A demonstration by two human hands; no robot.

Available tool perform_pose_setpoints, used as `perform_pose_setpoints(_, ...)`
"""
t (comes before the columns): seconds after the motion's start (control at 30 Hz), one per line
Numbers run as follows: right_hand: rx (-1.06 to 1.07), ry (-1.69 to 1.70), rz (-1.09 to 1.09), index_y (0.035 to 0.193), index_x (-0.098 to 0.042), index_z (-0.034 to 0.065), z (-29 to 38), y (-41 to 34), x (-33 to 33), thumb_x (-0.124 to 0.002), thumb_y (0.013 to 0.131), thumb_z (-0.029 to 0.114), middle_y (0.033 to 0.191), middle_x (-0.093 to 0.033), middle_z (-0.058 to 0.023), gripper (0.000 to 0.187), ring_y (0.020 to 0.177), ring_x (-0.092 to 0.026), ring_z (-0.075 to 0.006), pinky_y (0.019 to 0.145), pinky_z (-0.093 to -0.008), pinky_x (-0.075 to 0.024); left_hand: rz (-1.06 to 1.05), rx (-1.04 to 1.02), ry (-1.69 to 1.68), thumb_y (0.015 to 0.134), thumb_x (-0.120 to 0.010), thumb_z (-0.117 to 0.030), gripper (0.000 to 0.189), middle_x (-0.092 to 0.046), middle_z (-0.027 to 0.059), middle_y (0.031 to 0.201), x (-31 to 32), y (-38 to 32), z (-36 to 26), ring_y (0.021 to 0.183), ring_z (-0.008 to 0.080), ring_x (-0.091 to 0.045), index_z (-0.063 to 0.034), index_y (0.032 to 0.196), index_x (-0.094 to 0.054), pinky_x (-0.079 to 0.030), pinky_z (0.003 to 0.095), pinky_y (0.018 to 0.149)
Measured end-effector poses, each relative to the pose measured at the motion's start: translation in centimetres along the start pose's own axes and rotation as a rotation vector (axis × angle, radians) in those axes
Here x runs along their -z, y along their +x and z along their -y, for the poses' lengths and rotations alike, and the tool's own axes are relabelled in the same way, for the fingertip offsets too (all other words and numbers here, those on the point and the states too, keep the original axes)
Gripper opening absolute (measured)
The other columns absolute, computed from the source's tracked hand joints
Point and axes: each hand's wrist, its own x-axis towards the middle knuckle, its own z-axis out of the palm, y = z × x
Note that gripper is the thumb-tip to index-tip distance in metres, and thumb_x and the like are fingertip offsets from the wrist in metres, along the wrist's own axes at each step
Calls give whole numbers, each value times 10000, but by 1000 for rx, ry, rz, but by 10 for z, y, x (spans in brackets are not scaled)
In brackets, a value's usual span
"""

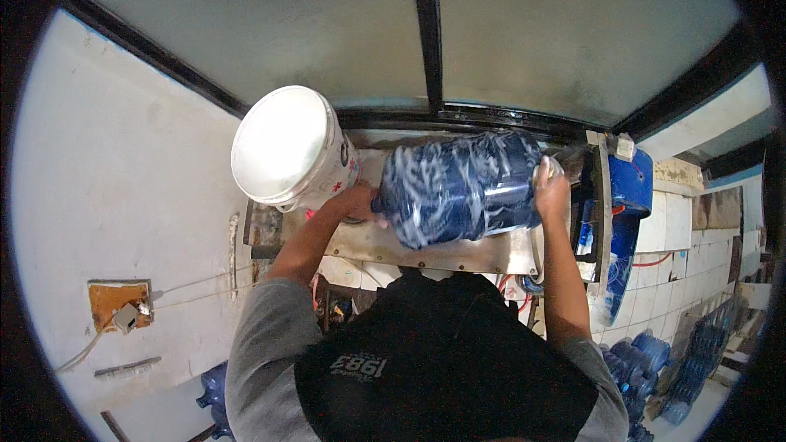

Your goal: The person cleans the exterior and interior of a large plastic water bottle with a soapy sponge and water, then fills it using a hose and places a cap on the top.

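A large blue plastic water jug [460,190] lies on its side before me, streaked with white foam. My left hand [363,201] grips its neck at the left end; the jug partly hides the fingers. At the base end, my right hand [551,187] is closed against the jug. Something pale shows at its fingers, and I cannot tell whether it is foam or a pad. Under the jug is a stainless steel worktop [430,255] with a riveted front edge. A white plastic bucket [282,144] with a lid stands just left of my left hand.
Dark-framed glass panels [264,24] rise behind the worktop. A blue plastic container [631,187] stands to the right. More blue water jugs [638,359] are at lower right, and others [215,390] at lower left. A wall-mounted socket [126,317] has cables running from it.
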Motion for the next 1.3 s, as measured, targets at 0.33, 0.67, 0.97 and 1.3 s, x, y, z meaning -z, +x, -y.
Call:
perform_pose_setpoints(0.33,-6,493,-78,1204,-573,-45,-22,-75,-12,-741,934,345,941,-679,-161,503,841,-662,-247,781,-386,-528,-541,272,146,664,-780,-291,462,-720,239,981,32,-5,-47,966,419,-691,-69,1061,-699,-546,491,858)
perform_pose_setpoints(0.67,-261,356,-9,1567,-133,-57,-68,-118,-74,-570,1028,377,1344,-540,-356,818,1202,-590,-455,1018,-480,-446,-616,296,-1317,847,-659,-630,833,-593,231,1411,127,65,-70,1300,439,-555,-56,1441,-554,-461,506,1054)
perform_pose_setpoints(0.97,331,-254,-112,1519,-364,-60,44,5,-29,-540,1003,383,1588,-319,-298,702,1498,-245,-460,1230,-546,-196,-950,572,-381,868,-633,-594,777,-650,307,1253,117,59,-134,1145,456,-639,66,1278,-625,-484,506,1014)
perform_pose_setpoints(1.3,280,-493,295,1350,-594,-25,115,109,-40,-402,1036,399,1365,-613,-240,561,1331,-544,-364,1156,-494,-379,-1040,550,-342,878,-652,-499,679,-697,291,1147,120,52,-140,1081,448,-672,60,1261,-644,-519,505,962)
